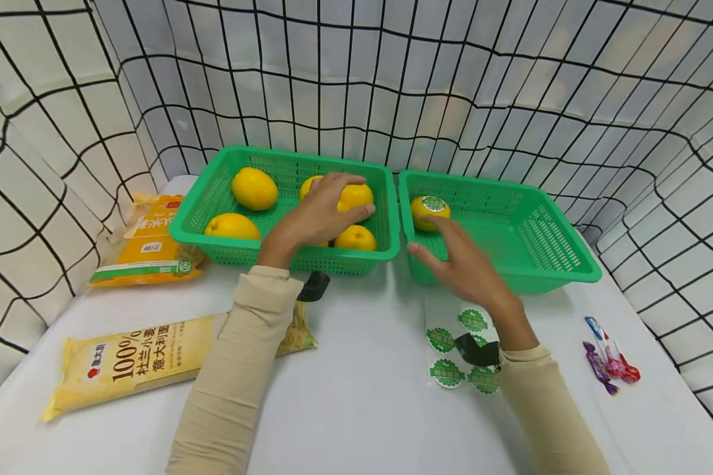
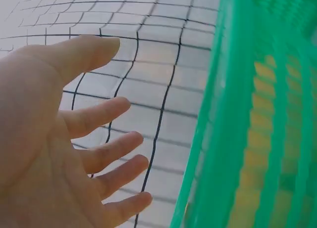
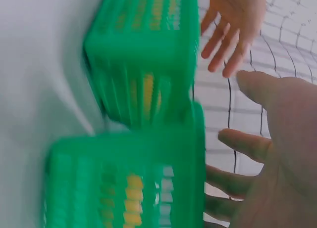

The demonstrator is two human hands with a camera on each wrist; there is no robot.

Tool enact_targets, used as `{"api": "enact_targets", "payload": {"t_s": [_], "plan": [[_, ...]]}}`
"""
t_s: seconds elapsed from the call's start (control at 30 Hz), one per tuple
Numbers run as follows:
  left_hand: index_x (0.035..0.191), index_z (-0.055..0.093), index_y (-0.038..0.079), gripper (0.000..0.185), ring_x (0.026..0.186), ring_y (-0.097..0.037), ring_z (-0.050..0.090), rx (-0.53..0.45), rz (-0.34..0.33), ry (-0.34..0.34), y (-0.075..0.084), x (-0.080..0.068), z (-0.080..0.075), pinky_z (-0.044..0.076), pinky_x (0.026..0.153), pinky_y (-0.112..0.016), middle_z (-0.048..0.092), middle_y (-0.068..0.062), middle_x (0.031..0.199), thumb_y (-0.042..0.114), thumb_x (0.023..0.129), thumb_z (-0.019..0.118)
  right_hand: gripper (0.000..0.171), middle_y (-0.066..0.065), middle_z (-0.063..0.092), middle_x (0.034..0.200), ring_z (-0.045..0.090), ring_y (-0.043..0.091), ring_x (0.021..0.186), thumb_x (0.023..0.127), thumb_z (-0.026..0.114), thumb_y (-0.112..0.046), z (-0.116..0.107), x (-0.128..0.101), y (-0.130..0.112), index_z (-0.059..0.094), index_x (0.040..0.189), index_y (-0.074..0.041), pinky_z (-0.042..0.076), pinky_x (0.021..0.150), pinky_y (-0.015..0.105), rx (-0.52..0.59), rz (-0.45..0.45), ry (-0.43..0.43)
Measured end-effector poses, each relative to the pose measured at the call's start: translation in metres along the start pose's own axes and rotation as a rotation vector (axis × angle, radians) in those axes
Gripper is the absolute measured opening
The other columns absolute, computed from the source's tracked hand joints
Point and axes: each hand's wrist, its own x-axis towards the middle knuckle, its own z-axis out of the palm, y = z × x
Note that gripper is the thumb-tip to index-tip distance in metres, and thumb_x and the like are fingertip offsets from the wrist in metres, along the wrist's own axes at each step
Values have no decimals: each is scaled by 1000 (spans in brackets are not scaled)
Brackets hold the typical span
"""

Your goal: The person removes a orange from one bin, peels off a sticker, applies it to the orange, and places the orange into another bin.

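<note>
Your left hand (image 1: 317, 214) hangs over the right part of the fuller basket (image 1: 187, 221), its thumb and fingers apart. The left wrist view shows the fingers spread and nearly straight. Below and around that hand lie at least five yellow fruit (image 1: 254, 189), all inside the fuller basket; some are partly hidden by your hand.

Just right of the fuller basket stands the second green basket (image 1: 561, 280). Your right hand (image 1: 460, 264) reaches over its near rim, at the end closest to the fuller basket, with thumb and fingers apart too. One stickered fruit (image 1: 426, 219) sits at that same end, with a green-and-white sticker (image 1: 434, 204) on top. Your fingertips overlap it in the head view, so you cannot tell whether they touch it.

On your side of the fuller basket and to its right, a sticker sheet (image 1: 442, 310) lies under your right wrist. Farther right of the fuller basket, well apart, are wrapped candies (image 1: 612, 366). Just left of the fuller basket rests an orange-yellow bag (image 1: 154, 231); on its near side, a long pasta pack (image 1: 142, 359) runs beneath your left sleeve (image 1: 232, 376). Black netting (image 1: 318, 72) rises behind the fuller basket.
</note>
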Motion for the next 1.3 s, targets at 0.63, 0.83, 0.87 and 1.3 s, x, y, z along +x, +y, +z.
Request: {"api": "enact_targets", "payload": {"t_s": [0.63,0.83,0.87,1.3], "plan": [[151,52,5,55,148,-44,31,92,-79,-104,-50,-33,-35,33,119,-64,37,-22,160,31,105,69,62,21,23,174,23,45,159,110,49,-56,42,10,-23,41,164,-26,22,124,70,-149,-20,57],[155,48,8,59,152,-42,27,79,-75,-91,-51,-27,-56,28,122,-65,33,-18,166,36,106,67,64,19,25,173,25,43,159,109,49,-59,43,10,-24,42,164,-26,23,124,69,-179,-5,46],[156,47,9,60,153,-42,28,73,-75,-87,-51,-24,-61,28,122,-65,33,-18,167,38,106,66,64,19,26,173,26,42,159,109,49,-59,43,10,-24,42,163,-26,24,124,69,-187,-6,47],[165,30,19,76,155,-43,28,-41,-199,-212,-71,39,-91,26,123,-67,23,-19,172,49,105,64,66,18,26,174,25,39,160,109,49,-58,43,11,-21,41,164,-24,22,126,66,-179,2,48]]}}
